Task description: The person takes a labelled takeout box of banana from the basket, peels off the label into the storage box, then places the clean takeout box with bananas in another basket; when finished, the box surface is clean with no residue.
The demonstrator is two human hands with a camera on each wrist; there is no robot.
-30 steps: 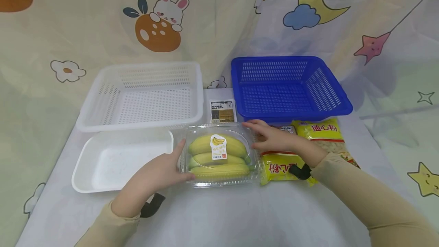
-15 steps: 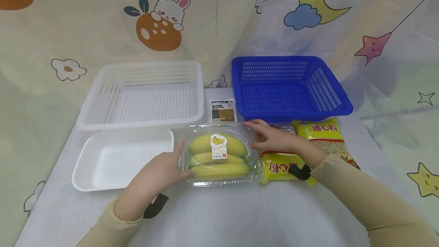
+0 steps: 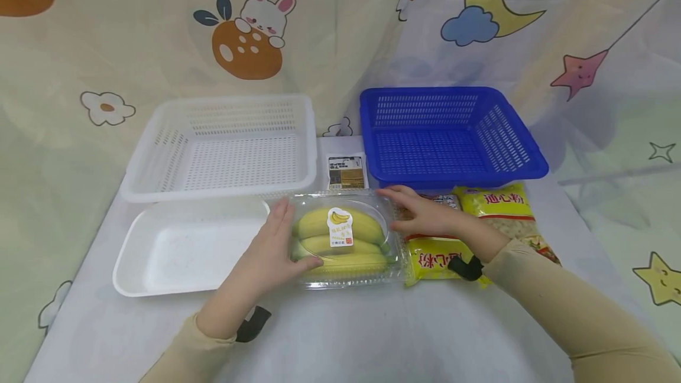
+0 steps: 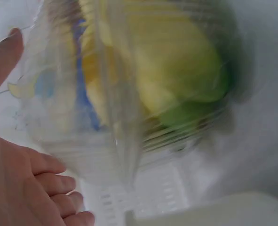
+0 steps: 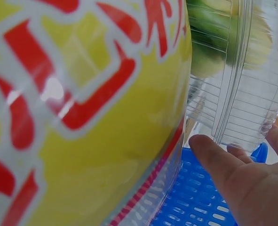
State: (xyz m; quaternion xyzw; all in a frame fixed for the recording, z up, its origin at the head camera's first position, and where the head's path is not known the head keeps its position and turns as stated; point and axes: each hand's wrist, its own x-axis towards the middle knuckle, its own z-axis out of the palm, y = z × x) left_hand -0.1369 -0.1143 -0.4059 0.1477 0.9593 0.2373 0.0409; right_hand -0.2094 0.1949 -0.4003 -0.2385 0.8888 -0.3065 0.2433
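Note:
A clear plastic clamshell box of bananas [image 3: 340, 265] lies flat on the table with a white banana sticker on its lid. At its left side is my left hand [image 3: 263, 253], the thumb spread over the front left part and the fingers along the left edge. In the left wrist view, loosely bent fingers [image 4: 59, 202] lie close beside the blurred box. My right hand [image 3: 425, 211] is at the box's right edge, its index finger reaching to the back right corner. In the right wrist view, its fingers [image 5: 211, 153] lie against the ribbed side of the box.
A white basket [image 3: 133, 188] stands back left, with a white tray [image 3: 191, 247] in front. Back right is a blue basket [image 3: 452, 182]. Yellow pasta bags [image 3: 431, 262] lie under and beside my right forearm. A small labelled packet [image 3: 346, 173] sits between the baskets.
My left hand has moved right, closer onto the box's left edge, and its thumb now reaches over the lid. My right hand and the box have stayed in place.

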